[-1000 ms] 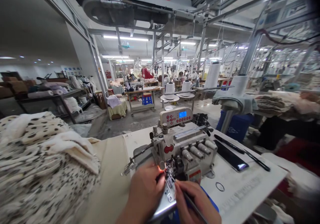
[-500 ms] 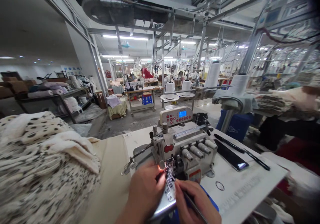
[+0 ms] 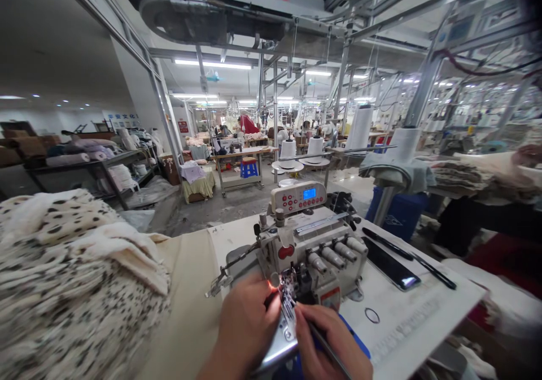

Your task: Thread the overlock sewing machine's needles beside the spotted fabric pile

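An overlock sewing machine [image 3: 313,256] stands on the white table in front of me, its lamp lighting the presser foot [image 3: 288,298]. My left hand [image 3: 248,315] is at the left of the needle area, fingers curled together against the machine; whatever they hold is hidden. Just right of the presser foot, my right hand [image 3: 328,337] pinches with thumb and forefinger close to the metal plate [image 3: 288,332]. A slim dark metal tool [image 3: 328,349] runs through that hand, its rear end pointing down toward me; its exact kind is not clear.
Spotted cream fabric [image 3: 84,273] is heaped at the left. Right of the machine lie a black phone [image 3: 392,264], a long black tool [image 3: 432,270] and a small dark ring [image 3: 372,315]. White thread cones [image 3: 315,148] stand behind. At far right, another person's hand [image 3: 527,157] is near fabric.
My two hands stay at the presser foot almost unmoved; the right one shifts very slightly. At far right, the other person's hand and the fabric there have moved.
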### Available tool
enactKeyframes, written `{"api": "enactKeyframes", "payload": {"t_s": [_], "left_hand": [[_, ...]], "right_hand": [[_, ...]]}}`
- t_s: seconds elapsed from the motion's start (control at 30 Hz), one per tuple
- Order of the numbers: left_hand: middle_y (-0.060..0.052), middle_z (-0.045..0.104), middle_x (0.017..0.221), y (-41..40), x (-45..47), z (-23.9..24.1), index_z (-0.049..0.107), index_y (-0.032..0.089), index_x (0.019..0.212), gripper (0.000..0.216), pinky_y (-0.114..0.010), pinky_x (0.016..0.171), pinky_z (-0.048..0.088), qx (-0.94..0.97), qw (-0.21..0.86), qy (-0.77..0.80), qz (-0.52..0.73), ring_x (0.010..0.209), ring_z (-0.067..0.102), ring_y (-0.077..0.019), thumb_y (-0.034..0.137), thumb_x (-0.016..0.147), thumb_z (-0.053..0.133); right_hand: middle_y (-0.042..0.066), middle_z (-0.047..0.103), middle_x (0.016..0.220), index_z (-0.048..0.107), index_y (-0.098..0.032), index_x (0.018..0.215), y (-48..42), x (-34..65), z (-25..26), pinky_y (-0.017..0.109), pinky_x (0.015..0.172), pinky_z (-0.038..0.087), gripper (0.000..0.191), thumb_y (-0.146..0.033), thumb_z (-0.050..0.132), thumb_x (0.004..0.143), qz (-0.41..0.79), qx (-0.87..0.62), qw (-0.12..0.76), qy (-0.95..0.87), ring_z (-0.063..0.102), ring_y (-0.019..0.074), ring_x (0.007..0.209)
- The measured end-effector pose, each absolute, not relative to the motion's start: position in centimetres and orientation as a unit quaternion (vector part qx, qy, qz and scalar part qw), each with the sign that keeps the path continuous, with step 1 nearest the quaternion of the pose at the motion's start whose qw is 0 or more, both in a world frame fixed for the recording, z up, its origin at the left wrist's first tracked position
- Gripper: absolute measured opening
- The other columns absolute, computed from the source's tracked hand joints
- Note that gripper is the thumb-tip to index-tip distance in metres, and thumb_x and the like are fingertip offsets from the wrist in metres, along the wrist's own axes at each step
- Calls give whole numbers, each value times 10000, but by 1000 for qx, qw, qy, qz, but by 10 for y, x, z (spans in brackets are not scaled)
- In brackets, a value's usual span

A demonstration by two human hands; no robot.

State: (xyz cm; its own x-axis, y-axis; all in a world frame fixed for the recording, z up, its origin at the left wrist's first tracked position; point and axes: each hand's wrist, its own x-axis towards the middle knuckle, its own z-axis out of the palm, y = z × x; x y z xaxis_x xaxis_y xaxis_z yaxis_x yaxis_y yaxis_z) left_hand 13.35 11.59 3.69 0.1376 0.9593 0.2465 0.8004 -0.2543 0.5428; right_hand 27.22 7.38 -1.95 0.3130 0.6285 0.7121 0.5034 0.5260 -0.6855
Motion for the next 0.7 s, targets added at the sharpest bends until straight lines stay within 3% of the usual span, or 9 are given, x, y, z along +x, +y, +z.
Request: {"api": "enactKeyframes", "payload": {"t_s": [0.53, 0.7], "left_hand": [[7, 639, 741, 115, 132, 37, 694, 231, 708, 264, -279, 628, 294, 759, 141, 568, 285, 698, 580, -132, 272, 917, 538], [6, 641, 750, 115, 134, 38, 677, 216, 682, 276, -279, 625, 282, 755, 141, 572, 288, 683, 569, -124, 287, 910, 540]], "right_hand": [[18, 775, 843, 711, -238, 935, 81, 270, -25, 229, 765, 546, 94, -260, 620, 936, -7, -474, 661, -581, 729, 140, 773], [19, 770, 843, 725, -244, 911, 83, 270, -26, 223, 753, 555, 168, -339, 593, 954, 4, -480, 658, -580, 728, 144, 770]]}}
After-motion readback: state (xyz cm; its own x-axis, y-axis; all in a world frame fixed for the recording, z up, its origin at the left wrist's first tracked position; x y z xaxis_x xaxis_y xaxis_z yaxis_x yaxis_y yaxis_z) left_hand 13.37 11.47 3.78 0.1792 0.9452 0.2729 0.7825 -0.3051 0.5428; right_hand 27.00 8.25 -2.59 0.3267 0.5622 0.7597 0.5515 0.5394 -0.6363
